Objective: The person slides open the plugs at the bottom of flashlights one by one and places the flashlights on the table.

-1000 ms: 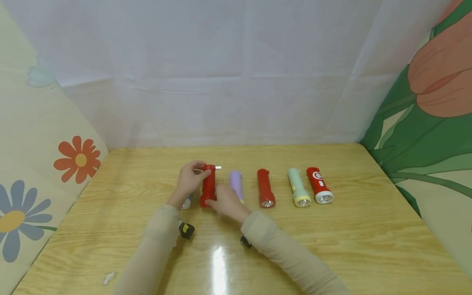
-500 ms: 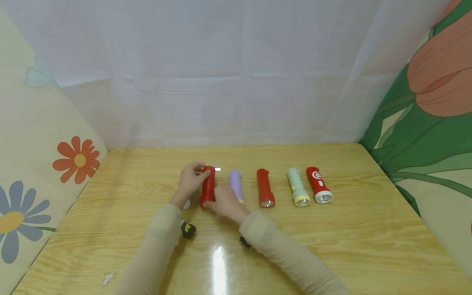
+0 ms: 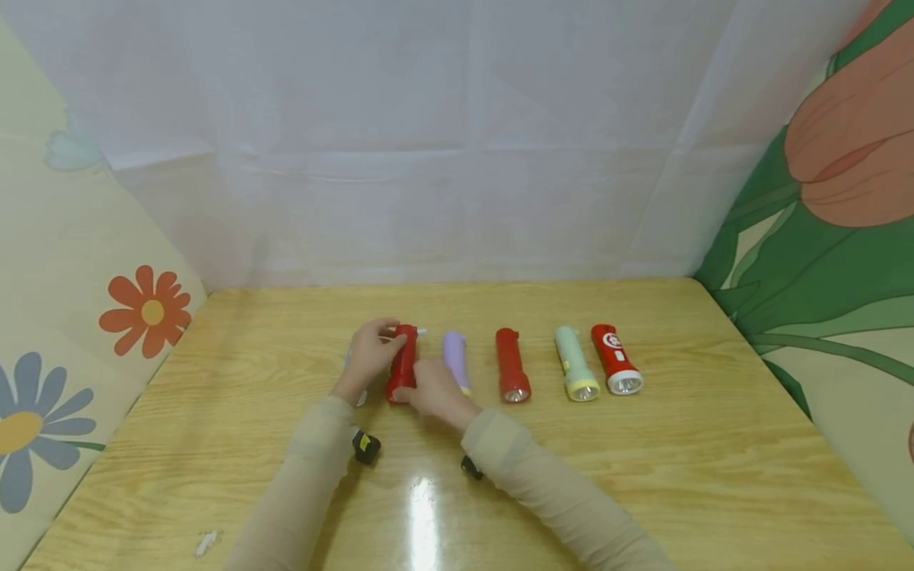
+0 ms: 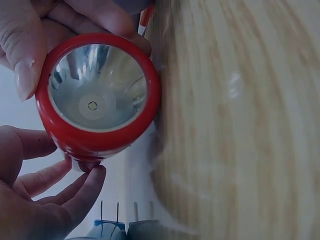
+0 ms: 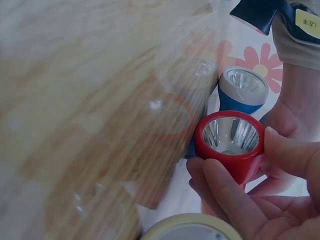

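In the head view, a red flashlight [image 3: 404,366] lies lengthwise between the two hands, lens end toward the person. My left hand [image 3: 367,357] holds its tail end, thumb on top. With thumb and fingers, my right hand [image 3: 437,390] grips the lens end. A small whitish piece [image 3: 422,331] sticks out sideways at the tail. The left wrist view looks into the flashlight's silver reflector [image 4: 92,107], which appears unlit. A blue flashlight with a white rim [image 5: 245,85] stands out beside it in the right wrist view; the left hand mostly covers it in the head view.
Rightward along the wooden table [image 3: 643,476] lie a purple flashlight [image 3: 455,357], another red flashlight [image 3: 511,361], a mint-green flashlight [image 3: 574,357] and a red-and-white flashlight [image 3: 616,353]. Two blue ends with metal prongs [image 4: 110,225] appear in the left wrist view. A white cloth [image 3: 443,198] hangs behind.
Both hands keep their hold on the red flashlight. The whitish piece at its tail looks thinner and dimmer than before. The other flashlights have stayed in place.
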Demonstrator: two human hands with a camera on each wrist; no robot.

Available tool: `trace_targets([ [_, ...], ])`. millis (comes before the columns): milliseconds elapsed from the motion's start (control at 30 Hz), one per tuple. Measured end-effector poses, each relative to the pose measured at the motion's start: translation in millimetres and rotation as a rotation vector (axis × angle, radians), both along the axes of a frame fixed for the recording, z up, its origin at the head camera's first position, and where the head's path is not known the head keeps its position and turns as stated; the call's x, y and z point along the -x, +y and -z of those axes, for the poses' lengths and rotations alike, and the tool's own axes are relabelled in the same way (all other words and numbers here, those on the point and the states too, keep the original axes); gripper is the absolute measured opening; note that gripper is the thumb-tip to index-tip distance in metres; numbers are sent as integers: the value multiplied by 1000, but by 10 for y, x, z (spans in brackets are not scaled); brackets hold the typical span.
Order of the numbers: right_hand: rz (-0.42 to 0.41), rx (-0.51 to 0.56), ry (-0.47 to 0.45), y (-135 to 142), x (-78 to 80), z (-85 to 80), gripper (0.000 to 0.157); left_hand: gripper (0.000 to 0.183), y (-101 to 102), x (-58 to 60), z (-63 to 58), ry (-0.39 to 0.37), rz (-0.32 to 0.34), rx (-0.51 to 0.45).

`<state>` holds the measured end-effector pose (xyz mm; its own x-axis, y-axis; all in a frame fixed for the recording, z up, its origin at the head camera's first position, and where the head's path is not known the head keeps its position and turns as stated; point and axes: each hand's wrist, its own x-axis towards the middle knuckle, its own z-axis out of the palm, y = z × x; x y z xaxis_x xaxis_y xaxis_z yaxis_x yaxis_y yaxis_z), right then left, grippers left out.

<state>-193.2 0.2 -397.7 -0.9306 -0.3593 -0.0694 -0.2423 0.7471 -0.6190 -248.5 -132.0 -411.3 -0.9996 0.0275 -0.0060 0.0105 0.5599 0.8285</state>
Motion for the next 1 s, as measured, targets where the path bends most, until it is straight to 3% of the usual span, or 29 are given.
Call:
trace_targets([
  [1000, -22, 41, -30, 36, 102, 2, 19, 36, 9, 48, 30, -36, 41, 41],
])
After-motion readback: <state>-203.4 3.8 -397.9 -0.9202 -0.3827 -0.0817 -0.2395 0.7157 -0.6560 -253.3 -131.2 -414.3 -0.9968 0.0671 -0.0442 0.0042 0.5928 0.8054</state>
